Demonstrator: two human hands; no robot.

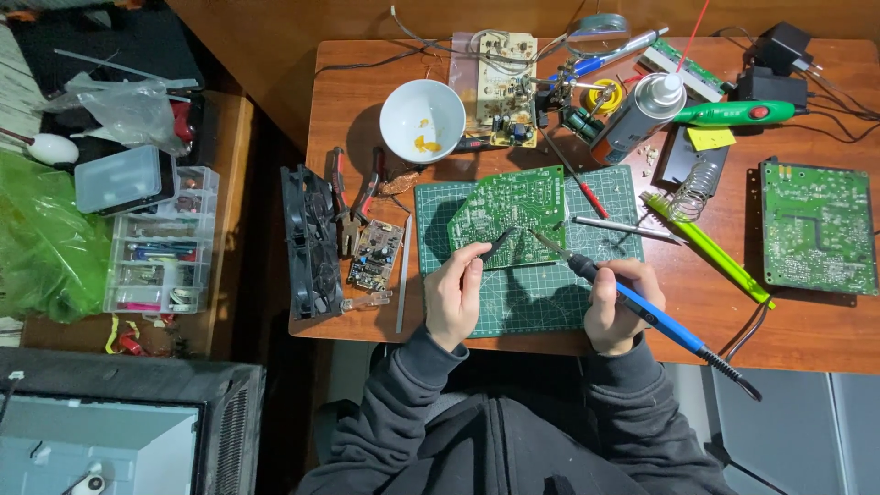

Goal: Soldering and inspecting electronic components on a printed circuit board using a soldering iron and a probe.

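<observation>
While the green irregular-edged printed circuit board [511, 213] lies flat, solder side up, on the dark green gridded cutting mat [513, 302] near the front edge of the brown wooden table [807, 321], both hands work at its near edge. The right hand [616, 307] has its grip closed round the blue-and-black handle of a soldering iron [632, 298], held pen-fashion, with the metal tip slanting up-left to the board's lower edge; its cord trails off the table to the right. The left hand [456, 295] pinches a slim dark tool [500, 243], probably tweezers or a probe, though it is too small to tell, with its tip on the board just beside the iron's tip. Judgement: the board looks light, thin and stiff, brittle at the corners, with fine traces that scratch or lift under heat; it would best be taken by its bare edges, not across the soldered face. The iron is light but hot forward of the collar, so only the insulated handle is safe to hold. Nothing clamps the board, so it may slide on the mat under tip pressure. Nearby: a white ceramic bowl [423, 120] with yellow residue behind the mat, a silver spray can [639, 114] lying on its side, a second green rectangular circuit board [818, 229] well apart at right, and red-handled pliers [368, 183] left of the mat.
</observation>
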